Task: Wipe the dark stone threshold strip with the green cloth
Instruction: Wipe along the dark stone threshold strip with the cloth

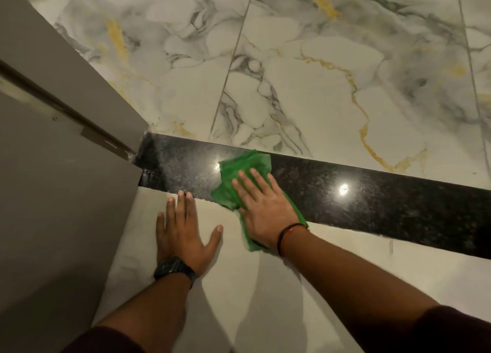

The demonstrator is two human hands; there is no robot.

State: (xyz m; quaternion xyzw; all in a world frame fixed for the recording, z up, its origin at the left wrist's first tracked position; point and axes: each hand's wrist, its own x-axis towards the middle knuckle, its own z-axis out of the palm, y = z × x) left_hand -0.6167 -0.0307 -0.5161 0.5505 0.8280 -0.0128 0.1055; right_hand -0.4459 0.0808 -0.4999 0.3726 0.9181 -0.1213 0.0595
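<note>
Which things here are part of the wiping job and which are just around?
In the job:
green cloth
dark stone threshold strip
right hand, pressing flat on the cloth

Just around:
left hand, resting on the plain floor tile
marble-patterned tiles
grey door

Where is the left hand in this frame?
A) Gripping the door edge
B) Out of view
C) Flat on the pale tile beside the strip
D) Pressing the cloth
C: the left hand lies spread on the pale tile, fingertips at the strip edge, while the right hand presses the cloth.
</note>
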